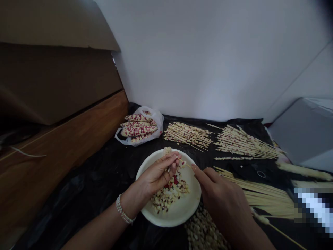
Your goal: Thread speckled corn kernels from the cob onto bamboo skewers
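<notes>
My left hand hovers over a cream plate that holds pale and red kernels. Its fingers pinch a small pale kernel at the plate's far rim. My right hand comes in from the right with fingers closed on a thin wooden skewer, whose tip points at the left fingertips. A beaded bracelet circles my left wrist.
Threaded skewers lie in two heaps at the back. A white plastic bag of red-speckled cobs sits back left. Bare sticks lie right. Loose kernels lie near the plate. Wooden panel left, grey box right.
</notes>
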